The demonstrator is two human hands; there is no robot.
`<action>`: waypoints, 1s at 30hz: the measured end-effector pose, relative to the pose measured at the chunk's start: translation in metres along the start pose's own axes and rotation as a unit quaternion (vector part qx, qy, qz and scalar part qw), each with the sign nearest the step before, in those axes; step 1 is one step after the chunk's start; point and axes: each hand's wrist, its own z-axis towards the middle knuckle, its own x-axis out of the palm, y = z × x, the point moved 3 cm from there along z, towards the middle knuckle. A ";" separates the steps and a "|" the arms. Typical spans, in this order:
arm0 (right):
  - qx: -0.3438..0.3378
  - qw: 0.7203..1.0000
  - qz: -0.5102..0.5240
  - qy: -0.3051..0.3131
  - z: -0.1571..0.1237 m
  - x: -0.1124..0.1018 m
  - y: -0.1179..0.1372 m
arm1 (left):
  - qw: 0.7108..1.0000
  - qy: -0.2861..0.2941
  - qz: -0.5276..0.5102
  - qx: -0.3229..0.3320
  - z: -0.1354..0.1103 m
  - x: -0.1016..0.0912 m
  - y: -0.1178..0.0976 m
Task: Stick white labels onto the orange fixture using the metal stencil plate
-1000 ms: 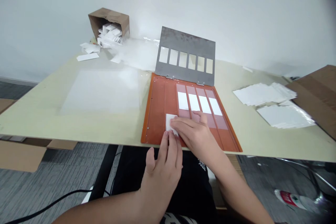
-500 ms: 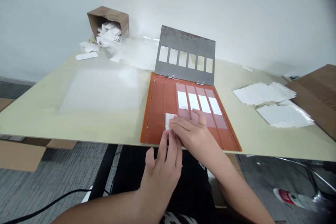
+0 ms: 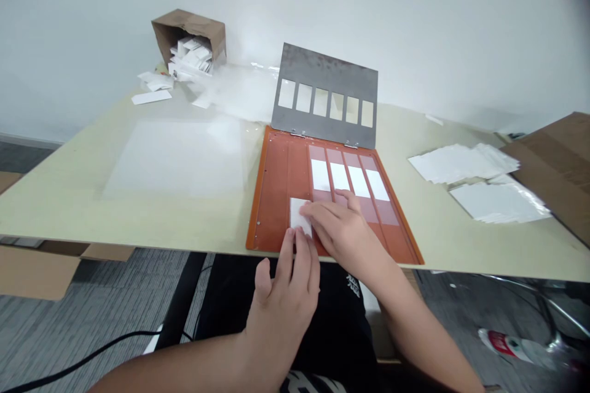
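A small white card [image 3: 297,210], possibly a thin stack, lies near the front edge of an orange hinged tray [image 3: 271,196]. My left hand [image 3: 286,295] comes from below, fingers stretched out and thumb apart, its fingertips touching the card's near end. Closing on the card's right side are the bent fingers of my right hand [image 3: 345,230]; the little finger is raised and the thumb is mostly hidden. Several more white cards, such as this white card [image 3: 320,175], lie across pink strips in the tray's right-hand channels. The grey lid [image 3: 322,67] with window cutouts stands raised behind.
White sheets [image 3: 465,163] lie fanned in piles at right, beside a cardboard box [image 3: 553,159]. A tipped brown box [image 3: 212,27] spills white pieces at the back left. A translucent sheet [image 3: 175,159] covers part of the table [image 3: 59,196]. A bottle [image 3: 511,344] lies on the floor.
My right hand has shifted slightly right and its fingers have drawn back, so more of the white card shows. My left hand has hardly moved.
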 end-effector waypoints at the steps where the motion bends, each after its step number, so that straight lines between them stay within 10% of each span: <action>1: 0.003 1.000 0.009 0.003 0.001 0.000 -0.002 | 1.000 0.003 0.001 -0.001 0.000 0.000 0.000; 30: -0.042 0.999 -0.026 0.014 -0.003 0.002 0.007 | 1.000 0.020 -0.010 -0.003 0.000 0.001 0.000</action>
